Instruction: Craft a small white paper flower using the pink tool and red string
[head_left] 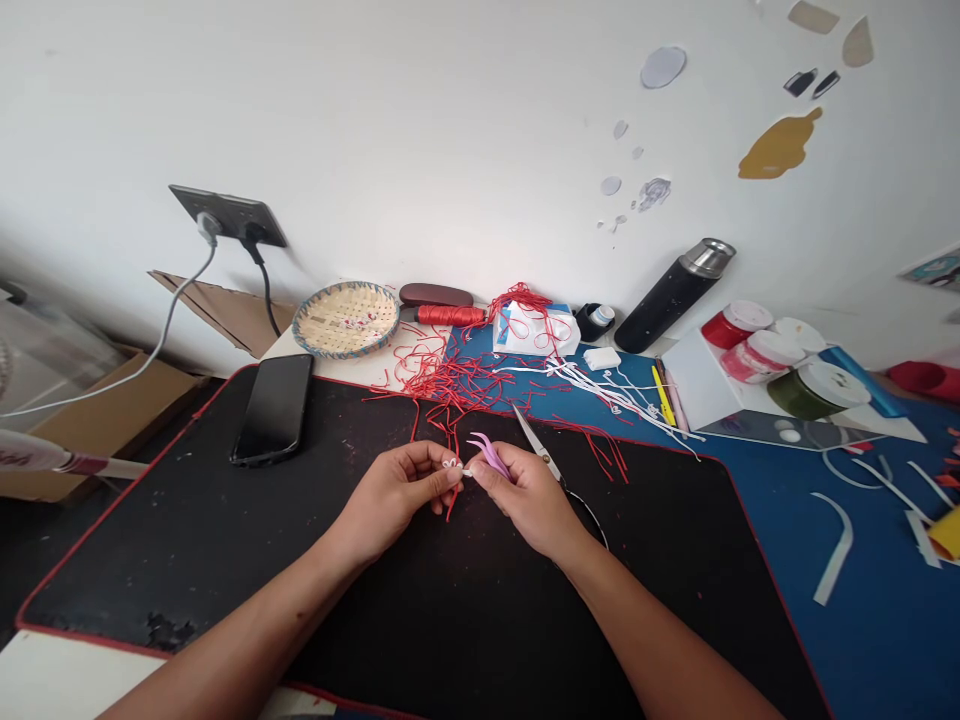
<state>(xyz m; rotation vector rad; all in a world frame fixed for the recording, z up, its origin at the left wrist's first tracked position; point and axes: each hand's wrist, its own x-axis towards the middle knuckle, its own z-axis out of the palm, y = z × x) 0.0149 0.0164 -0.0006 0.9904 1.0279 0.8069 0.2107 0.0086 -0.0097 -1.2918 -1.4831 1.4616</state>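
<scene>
Near the middle of the black mat [450, 610], my left hand [409, 485] pinches a small white knotted cord [452, 464] with a red cord [452, 500] hanging below it. Close beside it, my right hand [525, 495] holds purple curved tweezers [489, 455], their tips pointing up and left. Its thumb and forefinger also pinch the white cord's end. Scissors [536, 442] lie just beyond my right hand, their handles partly hidden. Cut red cords [457, 380] are heaped past both hands.
A black phone [272, 410] lies at the left, a woven basket [346, 320] behind it. Along the wall are a red thread spool [451, 315], a tissue pack [536, 328], white cords [600, 385], a black flask [671, 297] and paint jars [817, 388].
</scene>
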